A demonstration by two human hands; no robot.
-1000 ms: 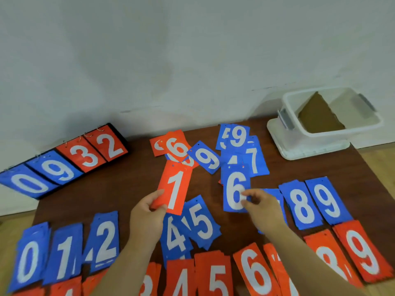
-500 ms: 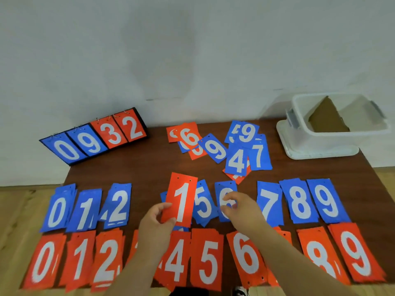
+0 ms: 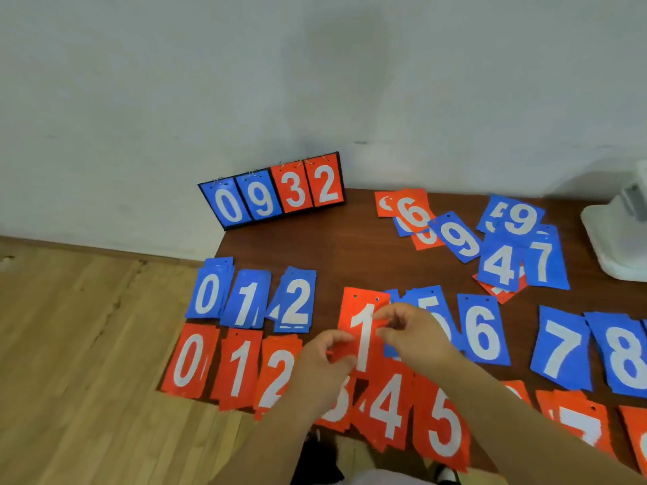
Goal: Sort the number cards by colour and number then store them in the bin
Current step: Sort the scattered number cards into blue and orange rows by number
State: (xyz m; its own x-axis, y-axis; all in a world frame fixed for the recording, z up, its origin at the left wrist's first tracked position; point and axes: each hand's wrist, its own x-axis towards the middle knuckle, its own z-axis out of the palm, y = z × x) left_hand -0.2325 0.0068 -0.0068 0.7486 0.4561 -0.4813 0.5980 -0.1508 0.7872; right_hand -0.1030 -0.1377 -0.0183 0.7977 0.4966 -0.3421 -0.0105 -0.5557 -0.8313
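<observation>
Right of the red stack of '1' cards (image 3: 239, 365) on the brown wooden bench (image 3: 350, 246), the left hand (image 3: 324, 362) and right hand (image 3: 420, 339) pinch a thin red plastic '1' card (image 3: 363, 339): sorting step, with the next move probably leftward onto that stack.

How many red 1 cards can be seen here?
2. One red 1 is pinched by the left hand and right hand at mid-table; the other tops the near-row pile between red 0 and red 2. More may hide underneath.
</observation>
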